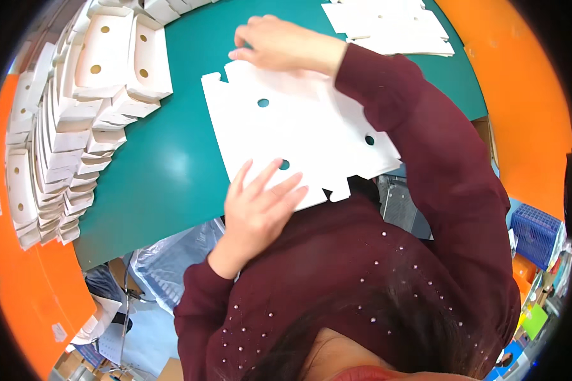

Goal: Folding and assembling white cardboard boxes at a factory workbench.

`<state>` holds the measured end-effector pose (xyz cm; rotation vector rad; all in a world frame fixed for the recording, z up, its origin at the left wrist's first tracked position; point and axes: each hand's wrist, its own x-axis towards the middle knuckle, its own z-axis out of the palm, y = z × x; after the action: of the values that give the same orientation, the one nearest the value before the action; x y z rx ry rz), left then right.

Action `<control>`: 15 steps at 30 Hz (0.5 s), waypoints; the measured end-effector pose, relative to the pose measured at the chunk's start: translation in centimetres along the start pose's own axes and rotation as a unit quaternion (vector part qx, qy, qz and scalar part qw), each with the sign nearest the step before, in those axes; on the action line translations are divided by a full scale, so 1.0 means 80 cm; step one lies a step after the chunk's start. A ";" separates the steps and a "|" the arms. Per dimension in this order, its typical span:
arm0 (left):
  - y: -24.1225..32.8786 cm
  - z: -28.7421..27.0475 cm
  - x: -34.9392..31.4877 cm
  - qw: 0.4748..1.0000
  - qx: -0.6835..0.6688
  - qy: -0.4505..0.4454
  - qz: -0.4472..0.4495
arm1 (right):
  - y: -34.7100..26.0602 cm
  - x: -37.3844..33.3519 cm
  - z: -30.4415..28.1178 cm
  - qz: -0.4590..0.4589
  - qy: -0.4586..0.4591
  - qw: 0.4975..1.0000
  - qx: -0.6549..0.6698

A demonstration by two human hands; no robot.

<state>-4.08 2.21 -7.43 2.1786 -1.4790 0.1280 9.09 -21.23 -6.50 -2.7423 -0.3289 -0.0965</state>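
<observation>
A flat white die-cut cardboard blank (311,120) with round holes and notched edges lies in front of me, its near edge against my body. My left hand (257,206) rests on its near left part, fingers spread flat beside one of the holes. At the blank's far edge is my right hand (276,43), reached across from the right. Its fingers are loosely curled, and green table shows in the gap between thumb and forefinger. I see nothing held in it. The right sleeve covers part of the blank's right side.
Tall stacks of folded white cardboard trays (98,57) with round holes stand along the left. More flat white blanks (388,28) lie at the far right of the green table (152,171). Orange surfaces (521,108) flank it. A blue plastic basket (536,235) is at the right.
</observation>
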 end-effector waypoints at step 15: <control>0.008 0.007 0.004 0.989 -0.086 -0.034 -0.114 | -0.050 -0.056 0.018 -0.074 -0.042 0.995 -0.045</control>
<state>-4.62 1.49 -7.58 2.2090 -1.2151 -0.1496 3.77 -18.02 -6.91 -2.8125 -0.5642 -0.0344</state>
